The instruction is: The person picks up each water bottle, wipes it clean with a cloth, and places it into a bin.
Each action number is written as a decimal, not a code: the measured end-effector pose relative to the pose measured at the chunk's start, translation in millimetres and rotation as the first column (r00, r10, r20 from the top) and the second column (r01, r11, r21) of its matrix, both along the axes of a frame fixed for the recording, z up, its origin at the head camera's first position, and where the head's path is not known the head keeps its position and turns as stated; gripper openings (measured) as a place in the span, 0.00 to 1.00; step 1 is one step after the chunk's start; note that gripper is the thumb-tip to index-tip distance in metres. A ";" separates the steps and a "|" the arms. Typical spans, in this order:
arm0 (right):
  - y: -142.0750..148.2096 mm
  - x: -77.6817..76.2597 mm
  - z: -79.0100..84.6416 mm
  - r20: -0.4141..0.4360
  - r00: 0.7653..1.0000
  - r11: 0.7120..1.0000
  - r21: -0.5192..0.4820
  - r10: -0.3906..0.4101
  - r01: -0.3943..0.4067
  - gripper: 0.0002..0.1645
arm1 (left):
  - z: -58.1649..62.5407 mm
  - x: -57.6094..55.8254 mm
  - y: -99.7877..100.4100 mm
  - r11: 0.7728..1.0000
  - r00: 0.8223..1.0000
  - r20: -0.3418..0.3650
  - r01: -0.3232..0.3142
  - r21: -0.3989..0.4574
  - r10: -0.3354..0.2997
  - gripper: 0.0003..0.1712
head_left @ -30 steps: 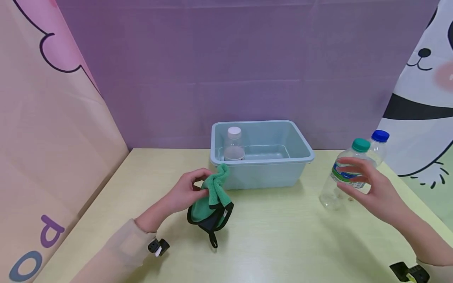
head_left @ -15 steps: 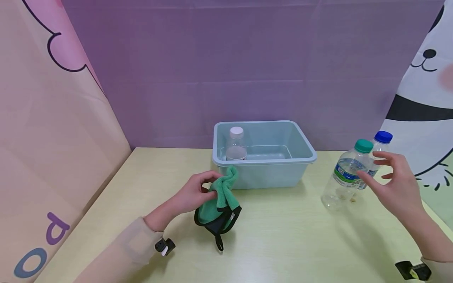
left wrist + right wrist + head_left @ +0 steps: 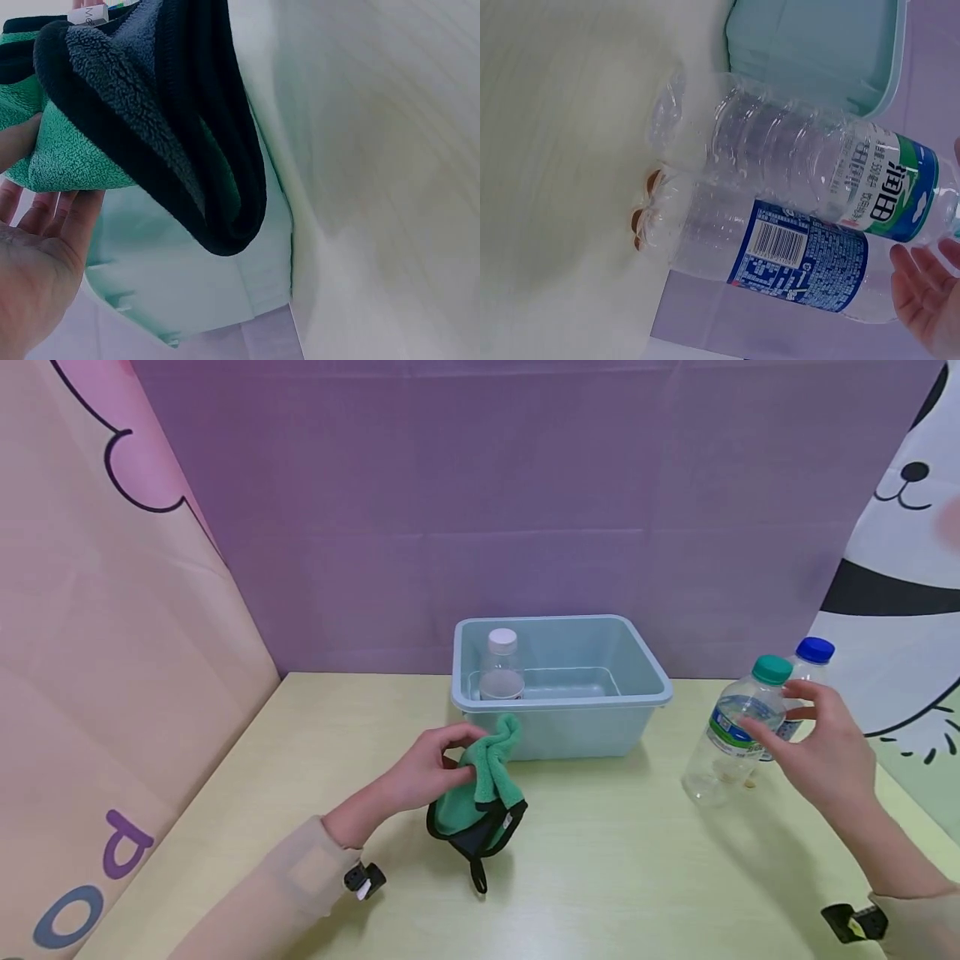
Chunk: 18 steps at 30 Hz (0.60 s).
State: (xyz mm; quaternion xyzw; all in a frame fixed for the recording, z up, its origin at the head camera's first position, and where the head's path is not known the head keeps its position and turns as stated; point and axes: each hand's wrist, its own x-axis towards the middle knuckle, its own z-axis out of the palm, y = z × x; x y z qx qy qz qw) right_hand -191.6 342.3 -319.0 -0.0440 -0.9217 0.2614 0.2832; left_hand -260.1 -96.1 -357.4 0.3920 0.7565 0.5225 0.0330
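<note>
In the head view my left hand point(image 3: 438, 768) pinches a folded green towel point(image 3: 487, 768) with black edging, its loop hanging over the table in front of the bin. The left wrist view shows the towel point(image 3: 82, 154) between thumb and fingers. On the right, a clear bottle with a green cap point(image 3: 771, 670) stands in front of a blue-capped bottle point(image 3: 815, 650). My right hand point(image 3: 828, 760) is spread beside them, thumb overlapping the green-capped bottle's label. In the right wrist view its fingers point(image 3: 922, 277) lie close to the necks of both bottles, not wrapped round either.
A light blue plastic bin point(image 3: 562, 727) stands at the back middle of the table point(image 3: 600, 860). Inside it, at the left, is a white-capped bottle point(image 3: 502, 664). A purple backdrop point(image 3: 525, 502) hangs behind the table, and printed sheets flank both sides.
My left hand has shifted right with the towel. The right hand moved right, away from the front of the green-capped bottle, then came back a little to the left towards it.
</note>
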 end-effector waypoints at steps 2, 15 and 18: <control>-2.2 -0.4 0.3 0.007 1.000 1.000 0.015 -0.021 0.021 0.43 | 0.8 0.1 2.7 1.000 1.000 -0.002 0.008 0.006 -0.008 0.17; -8.5 -2.3 -2.9 -0.026 1.000 1.000 0.006 -0.004 0.004 0.42 | -0.2 0.1 10.3 1.000 1.000 -0.009 0.019 0.012 -0.019 0.16; -10.6 0.1 -1.7 -0.033 0.999 1.000 -0.021 0.016 -0.016 0.42 | 0.8 0.0 13.0 1.000 1.000 -0.012 0.018 0.013 -0.017 0.16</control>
